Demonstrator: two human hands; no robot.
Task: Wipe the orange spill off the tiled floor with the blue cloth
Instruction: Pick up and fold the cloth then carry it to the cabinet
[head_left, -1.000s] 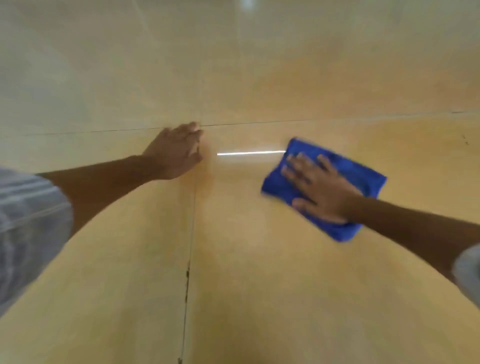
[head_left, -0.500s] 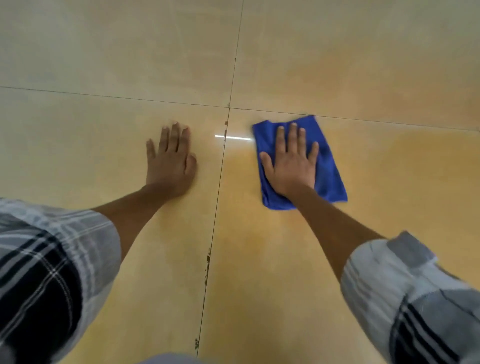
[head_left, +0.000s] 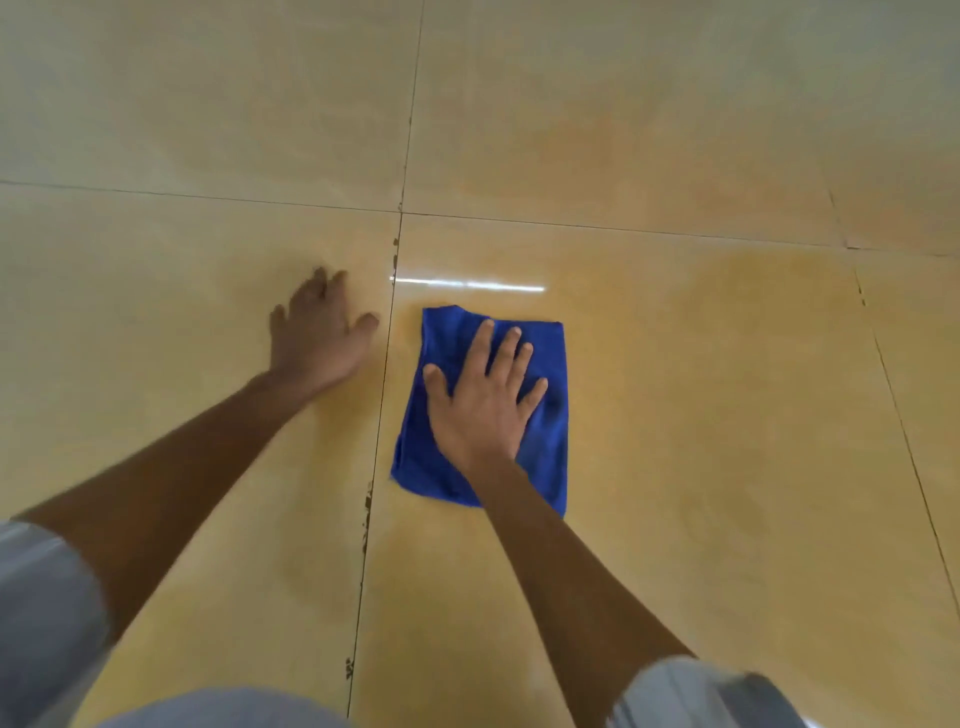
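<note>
A folded blue cloth (head_left: 545, 447) lies flat on the glossy tiled floor (head_left: 156, 130), just right of a grout line. My right hand (head_left: 483, 400) presses down on it with fingers straight and spread. My left hand (head_left: 319, 338) rests flat on the floor to the left of that grout line, fingers spread and slightly blurred. A faint orange spill (head_left: 701, 338) stains the tiles around and to the right of the cloth, with a paler orange patch (head_left: 649, 161) on the far tile.
Dark grout lines (head_left: 387, 338) cross the floor, chipped in places. A bright strip of reflected light (head_left: 467, 284) lies just beyond the cloth. Grey fabric (head_left: 218, 709) of my clothing shows at the bottom edge.
My right hand has slid the cloth back toward me, away from the crossing of the grout lines. My left hand has shifted slightly on the floor.
</note>
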